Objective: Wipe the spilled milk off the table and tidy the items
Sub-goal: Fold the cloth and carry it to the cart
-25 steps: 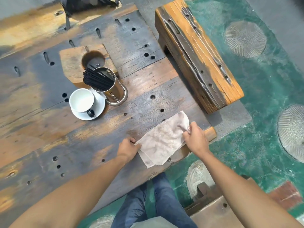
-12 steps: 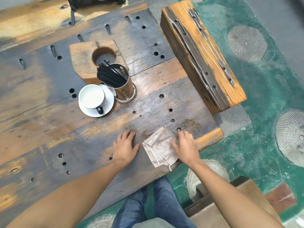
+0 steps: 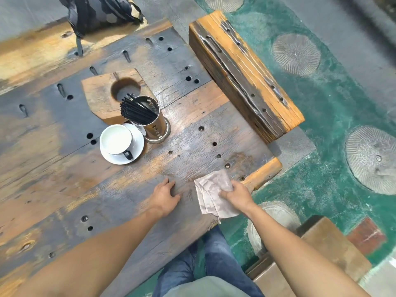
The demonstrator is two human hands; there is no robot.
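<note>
Right hand fingers curled, gripping folded cloth at near edge of table. Left hand flat, fingers together, pressed on table just left of cloth. Cup on saucer farther up from cloth, metal holder with black sticks touching saucer.

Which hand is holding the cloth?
The right hand grips the folded cloth near the table's corner; the left hand rests flat on bare wood.
</note>
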